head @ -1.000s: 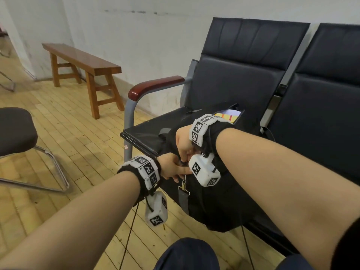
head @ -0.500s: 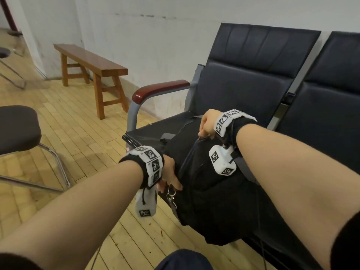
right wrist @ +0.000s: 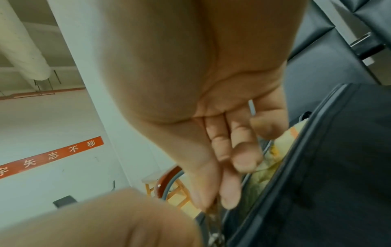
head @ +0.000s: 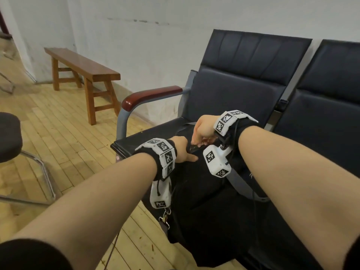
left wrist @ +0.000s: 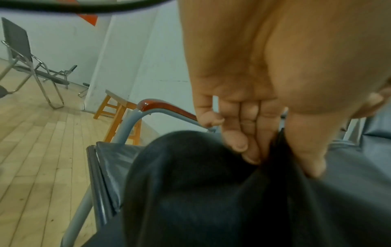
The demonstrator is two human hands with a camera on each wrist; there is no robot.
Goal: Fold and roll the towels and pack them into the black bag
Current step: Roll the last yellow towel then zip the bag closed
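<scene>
Late stage of packing, judged from the visible layout. Black bag point(head: 204, 201) lying on the seat of the dark waiting chair point(head: 243, 90), hanging partly over its front edge. Yellow patterned towel point(right wrist: 273, 160) seen in the right wrist view inside the bag's still-open slit; no loose towel visible elsewhere. Left hand point(head: 182, 151) gripping a fold of bag fabric between thumb and fingers, steadying it. Right hand point(head: 204, 131) with thumb and fingertips pinched on a small metal zipper pull point(right wrist: 215, 215) at the bag's opening. Folding and rolling apparently done; remaining work probably only closing the zipper, which is not yet fully shut.
</scene>
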